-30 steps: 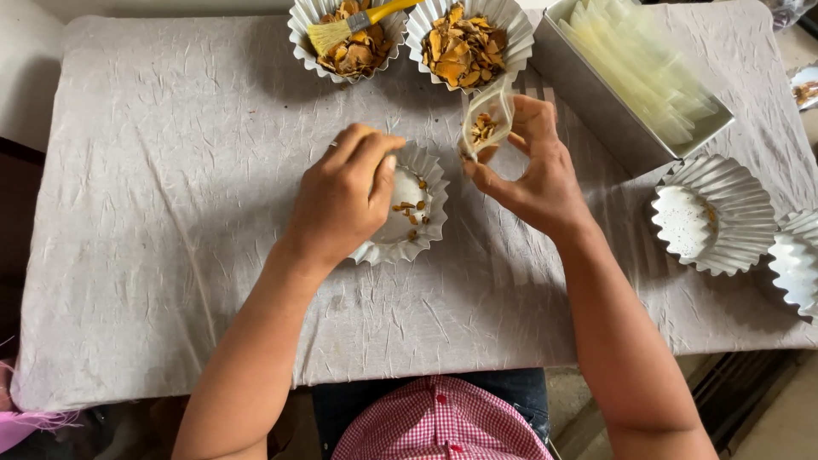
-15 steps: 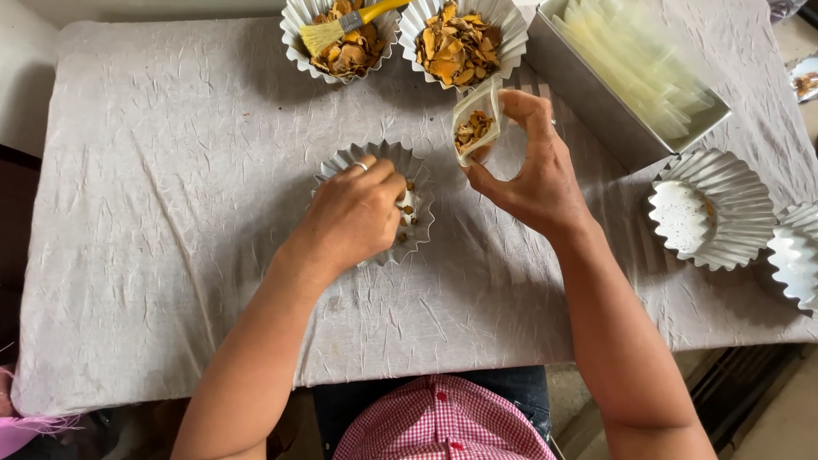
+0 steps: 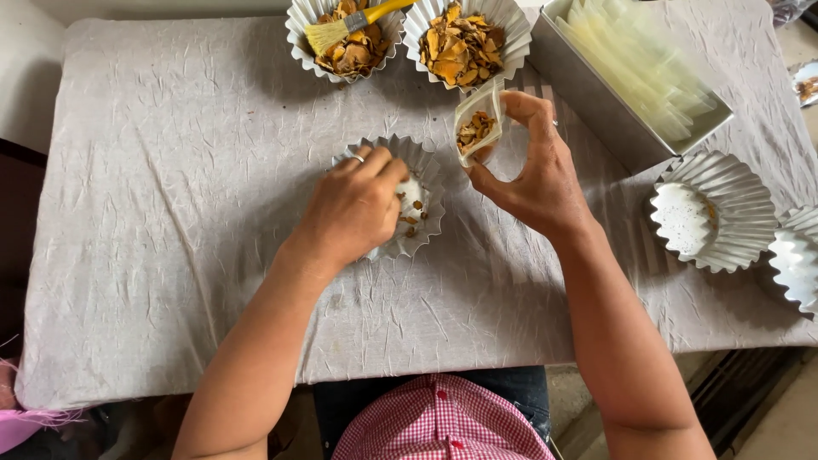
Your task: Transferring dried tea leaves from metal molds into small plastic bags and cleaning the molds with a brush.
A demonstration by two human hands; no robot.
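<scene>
Two hands: both at work over a wrinkled grey cloth-covered table [image 3: 170, 213]
Right hand [image 3: 532, 175]: thumb and fingers pinching a small clear plastic pouch [image 3: 477, 128] part-filled with brown dried flakes; the pouch hangs above the cloth, between the middle tray and the flake-filled trays at the far edge
Left hand [image 3: 358, 204]: fingertips bunched together inside a fluted silver foil tray [image 3: 413, 204] with a few brown bits on its white floor; whether a flake sits between those fingertips I cannot tell
Pouch axis: long axis runs near-to-far and slightly tilted; the open mouth points away from the person, toward the fluted foil tray heaped with orange-brown flakes [image 3: 464, 38]
Risk of spill: as I judge it, a further tip of the pouch lets flakes slide out onto the cloth; a loose pinch would cause the same
Risk of missing: the mouth is narrow and soft, so flakes may fall beside it
Nearby: a second flake tray holding a yellow-handled brush [image 3: 354, 21]; a metal rectangular tin of clear pouches [image 3: 630, 77]; an almost bare fluted tray [image 3: 711, 213] at the right
</scene>
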